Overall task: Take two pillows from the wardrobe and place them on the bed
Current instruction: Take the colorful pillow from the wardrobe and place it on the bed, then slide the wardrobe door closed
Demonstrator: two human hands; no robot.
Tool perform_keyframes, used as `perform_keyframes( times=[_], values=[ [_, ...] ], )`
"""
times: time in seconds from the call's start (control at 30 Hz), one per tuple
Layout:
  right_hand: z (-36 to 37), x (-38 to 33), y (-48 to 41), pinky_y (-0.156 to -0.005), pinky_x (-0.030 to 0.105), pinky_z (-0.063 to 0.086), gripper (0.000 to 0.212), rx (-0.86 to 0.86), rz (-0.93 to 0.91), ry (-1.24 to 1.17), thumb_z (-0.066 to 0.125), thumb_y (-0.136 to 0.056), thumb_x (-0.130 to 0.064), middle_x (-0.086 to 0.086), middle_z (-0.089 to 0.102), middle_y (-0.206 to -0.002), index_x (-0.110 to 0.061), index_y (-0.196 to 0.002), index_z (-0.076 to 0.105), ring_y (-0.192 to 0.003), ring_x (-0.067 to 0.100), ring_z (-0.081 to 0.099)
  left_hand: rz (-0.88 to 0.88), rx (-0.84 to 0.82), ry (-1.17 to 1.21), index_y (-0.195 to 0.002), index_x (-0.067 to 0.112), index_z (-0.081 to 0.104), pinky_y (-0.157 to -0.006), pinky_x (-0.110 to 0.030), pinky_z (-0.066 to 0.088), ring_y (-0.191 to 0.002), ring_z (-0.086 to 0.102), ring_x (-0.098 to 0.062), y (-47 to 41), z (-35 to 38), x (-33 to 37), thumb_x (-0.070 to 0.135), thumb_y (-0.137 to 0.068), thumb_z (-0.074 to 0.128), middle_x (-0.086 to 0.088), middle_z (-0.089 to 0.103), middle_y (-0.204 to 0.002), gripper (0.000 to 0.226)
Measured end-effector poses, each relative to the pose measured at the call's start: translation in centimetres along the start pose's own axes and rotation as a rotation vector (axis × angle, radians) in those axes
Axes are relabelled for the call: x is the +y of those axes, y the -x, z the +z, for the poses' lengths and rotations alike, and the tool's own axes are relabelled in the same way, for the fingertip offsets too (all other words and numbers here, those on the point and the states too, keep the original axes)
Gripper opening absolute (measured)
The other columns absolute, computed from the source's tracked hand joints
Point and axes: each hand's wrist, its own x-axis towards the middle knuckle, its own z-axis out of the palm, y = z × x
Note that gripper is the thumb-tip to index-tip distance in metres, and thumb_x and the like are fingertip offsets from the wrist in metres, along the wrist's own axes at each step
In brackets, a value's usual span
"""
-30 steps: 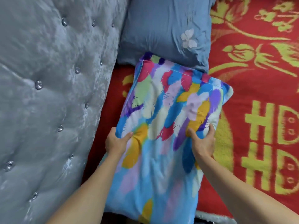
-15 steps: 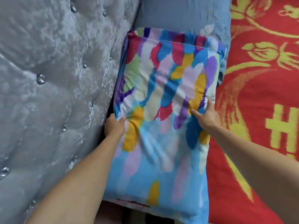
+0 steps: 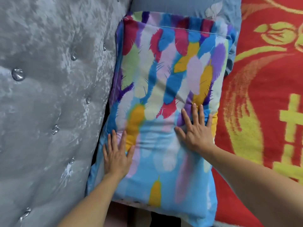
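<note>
A pillow with a bright feather print (image 3: 165,89) lies flat on the bed, its long left side against the headboard and its far end overlapping a plain blue-grey pillow (image 3: 178,5). My left hand (image 3: 116,154) rests palm down on the print pillow's near left part, fingers spread. Palm down too, my right hand (image 3: 196,128) presses on its right half, where the fabric dimples under the fingers. Neither hand grips anything. Most of the blue-grey pillow is hidden under the print one or cut off by the top edge.
A grey tufted velvet headboard (image 3: 49,95) with crystal buttons fills the left side. A red blanket with yellow-green patterns (image 3: 265,112) covers the bed to the right. A dark gap (image 3: 164,218) shows below the pillow's near edge.
The print pillow slid forward against the headboard and onto the blue-grey pillow. Both hands let go of its edges and now lie flat on top of it.
</note>
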Motion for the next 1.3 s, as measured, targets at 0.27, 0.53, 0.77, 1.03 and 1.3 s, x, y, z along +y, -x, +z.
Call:
perform_keyframes(
  times=[0.27, 0.53, 0.77, 1.03, 1.3],
  values=[
    [-5.4, 0.4, 1.9, -0.107, 0.053, 0.032, 0.069, -0.269, -0.075, 0.132, 0.041, -0.092, -0.055, 0.010, 0.003, -0.161, -0.026, -0.149, 0.017, -0.147, 0.032, 0.001, -0.036, -0.253, -0.131, -0.146, 0.024, 0.027, -0.108, -0.045, 0.030, -0.140, 0.026, -0.031, 2.3, -5.5, 1.1, 0.040, -0.092, 0.048, -0.012, 0.022, -0.156, 0.060],
    [-12.9, 1.8, 15.2, -0.095, 0.037, 0.048, 0.041, -0.601, -0.265, 0.094, 0.048, -0.091, -0.040, 0.013, 0.058, -0.128, -0.018, -0.126, 0.052, -0.117, 0.031, 0.056, -0.180, -0.363, 0.147, -0.118, 0.020, 0.058, -0.091, -0.036, 0.049, -0.112, 0.059, -0.028, 19.8, -9.2, 4.2, 0.036, -0.090, 0.051, -0.009, 0.065, -0.120, 0.033],
    [-18.2, 1.2, 22.6, -0.092, 0.037, 0.049, 0.038, -0.527, -0.552, 0.261, 0.050, -0.091, -0.034, 0.012, 0.060, -0.124, -0.016, -0.123, 0.054, -0.114, 0.031, 0.058, -0.369, -0.265, 0.406, -0.122, 0.029, 0.055, -0.083, -0.034, 0.049, -0.103, 0.061, -0.026, 35.6, -7.4, 7.7, 0.044, -0.089, 0.049, -0.005, 0.065, -0.113, 0.036],
    [-20.8, -4.2, 31.7, -0.093, 0.036, 0.048, 0.038, -0.427, -0.822, 0.443, 0.049, -0.092, -0.035, 0.008, 0.058, -0.127, -0.021, -0.126, 0.053, -0.115, 0.029, 0.056, -0.541, -0.052, 0.500, -0.126, 0.024, 0.053, -0.089, -0.035, 0.047, -0.112, 0.058, -0.025, 51.8, -4.1, 9.7, 0.040, -0.089, 0.048, -0.003, 0.061, -0.125, 0.041],
    [-17.9, -5.4, 49.3, -0.091, 0.037, 0.048, 0.032, -0.300, -1.136, 0.575, 0.049, -0.091, -0.033, 0.011, 0.059, -0.126, -0.018, -0.119, 0.055, -0.114, 0.032, 0.057, -0.739, 0.086, 0.586, -0.113, 0.021, 0.060, -0.087, -0.034, 0.047, -0.108, 0.060, -0.028, 71.5, 2.4, 13.3, 0.036, -0.086, 0.050, -0.008, 0.066, -0.118, 0.032]
  ],
)
